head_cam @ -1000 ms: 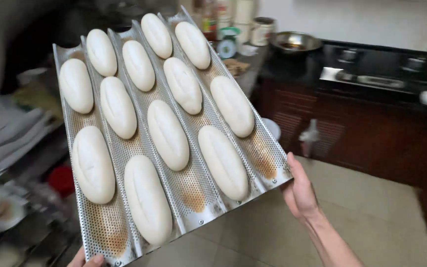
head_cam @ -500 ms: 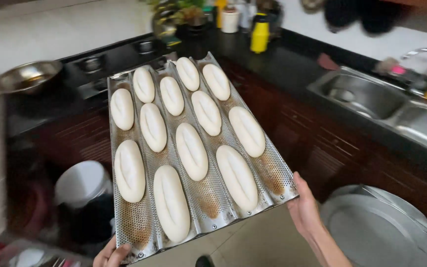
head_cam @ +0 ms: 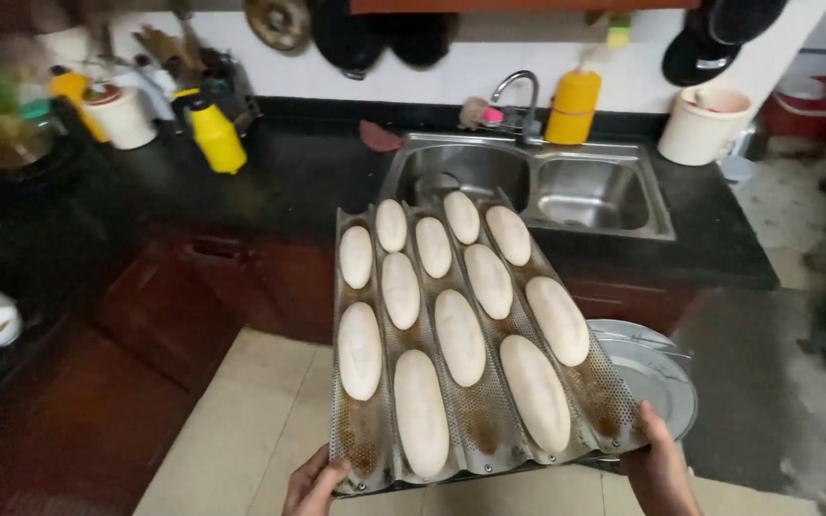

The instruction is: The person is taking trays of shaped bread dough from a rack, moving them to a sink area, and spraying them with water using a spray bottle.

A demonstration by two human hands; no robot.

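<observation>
The left hand (head_cam: 315,483) gripped the near left corner of the tray (head_cam: 372,441), fingers curled up under its edge and the thumb on the rim, closed tight on the metal. The right hand (head_cam: 660,468) held the near right corner, palm against the side edge with the fingers mostly hidden beneath, so how far they were spread could not be told, though the hand clearly bore the tray. The tray was a perforated metal one with four long troughs, held out level above the tiled floor (head_cam: 241,420), its far end reaching over the edge of the dark counter (head_cam: 298,182) toward the sink (head_cam: 528,186). Eleven pale loaves (head_cam: 459,336) of raw dough lay in the troughs: three in each of the first three from the left and two in the rightmost, whose near end was bare and browned. The sink had two basins and one tap (head_cam: 520,91). Two yellow bottles stood on the counter, one (head_cam: 215,136) left of the sink and one (head_cam: 574,105) behind it, and a white tub (head_cam: 703,124) sat at the right. A round metal lid (head_cam: 657,373) lay just under the tray's right edge.
</observation>
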